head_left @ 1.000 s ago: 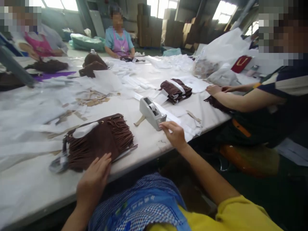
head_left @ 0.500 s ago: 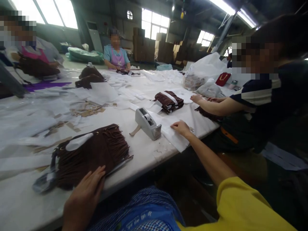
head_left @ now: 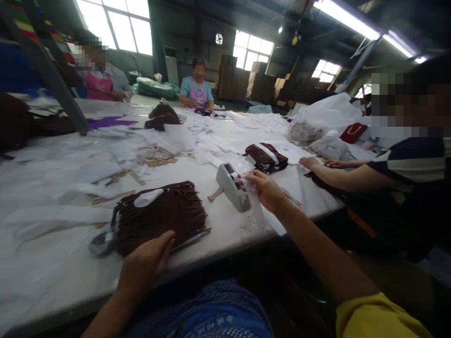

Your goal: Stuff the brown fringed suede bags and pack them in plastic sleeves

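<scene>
A dark brown fringed handbag (head_left: 160, 213) lies on the table in front of me, with a white wrapped piece (head_left: 148, 198) on its upper part and a plastic-wrapped strap end (head_left: 102, 241) at its left. My left hand (head_left: 150, 258) rests along the bag's near edge, fingers stretched out and close together. In my right hand (head_left: 262, 188), thumb and fingers pinch a thin translucent white sheet (head_left: 256, 211), which hangs down toward the table. Just left of that hand stands a grey tape dispenser (head_left: 232, 190); a brown strip (head_left: 215, 193) lies at its side.
Behind the dispenser lies another brown fringed bag (head_left: 266, 157) with a white band. White sheets (head_left: 70, 188) and brown paper scraps (head_left: 157, 157) cover the left. A co-worker's hands (head_left: 312, 163) work at the right. A metal post (head_left: 59, 75) rises at the left.
My right hand has risen from the white paper at the table edge and now holds up a thin sheet beside the dispenser. My left hand stays on the bag; the view has turned left.
</scene>
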`<state>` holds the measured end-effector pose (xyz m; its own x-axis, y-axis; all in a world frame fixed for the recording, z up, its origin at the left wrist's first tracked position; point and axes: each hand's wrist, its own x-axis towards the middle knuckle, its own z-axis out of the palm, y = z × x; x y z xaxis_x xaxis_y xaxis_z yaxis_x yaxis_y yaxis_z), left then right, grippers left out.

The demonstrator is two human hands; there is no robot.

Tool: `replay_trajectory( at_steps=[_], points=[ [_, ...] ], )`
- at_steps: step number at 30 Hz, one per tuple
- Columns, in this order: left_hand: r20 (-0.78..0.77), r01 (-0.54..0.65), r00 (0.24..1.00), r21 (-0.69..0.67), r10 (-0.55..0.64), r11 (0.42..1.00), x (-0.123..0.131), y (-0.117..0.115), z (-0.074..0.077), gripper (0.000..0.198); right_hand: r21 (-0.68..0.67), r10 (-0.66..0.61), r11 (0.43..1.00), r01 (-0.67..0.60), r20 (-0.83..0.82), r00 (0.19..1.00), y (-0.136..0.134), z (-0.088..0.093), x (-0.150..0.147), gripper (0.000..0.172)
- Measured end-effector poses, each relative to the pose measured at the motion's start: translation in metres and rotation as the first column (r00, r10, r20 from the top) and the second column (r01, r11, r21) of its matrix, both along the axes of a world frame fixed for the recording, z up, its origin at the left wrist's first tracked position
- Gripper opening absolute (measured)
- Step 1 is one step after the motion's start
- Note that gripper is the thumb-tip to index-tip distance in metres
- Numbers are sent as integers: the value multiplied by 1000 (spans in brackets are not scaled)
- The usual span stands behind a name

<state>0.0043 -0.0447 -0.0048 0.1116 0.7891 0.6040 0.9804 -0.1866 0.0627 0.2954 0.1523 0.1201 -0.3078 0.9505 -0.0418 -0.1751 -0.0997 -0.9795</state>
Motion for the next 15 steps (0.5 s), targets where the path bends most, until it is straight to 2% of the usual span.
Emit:
replay_trajectory(
  at_steps=[2,5,7,9,12,15],
  points=[
    [49,-54,997,-23,55,998,1,2,1,36,-160,154,972,-172,-119,981,-35,-14,-36,22],
    [130,-48,990,-56,55,997,4,3,3,54,-338,272,877,-340,-234,933,-80,-50,-79,34],
    [161,-16,987,-52,25,999,6,2,6,60,-405,317,820,-404,-267,910,-99,-72,-98,40],
    [185,18,983,-46,-9,999,8,0,9,63,-438,330,791,-427,-281,901,-108,-85,-111,41],
    [182,88,980,-58,-76,994,7,-2,9,65,-442,343,782,-440,-284,895,-110,-90,-122,43],
    [158,159,976,-35,-151,987,4,-3,6,56,-418,425,759,-500,-265,866,-105,-84,-126,47]
  ],
)
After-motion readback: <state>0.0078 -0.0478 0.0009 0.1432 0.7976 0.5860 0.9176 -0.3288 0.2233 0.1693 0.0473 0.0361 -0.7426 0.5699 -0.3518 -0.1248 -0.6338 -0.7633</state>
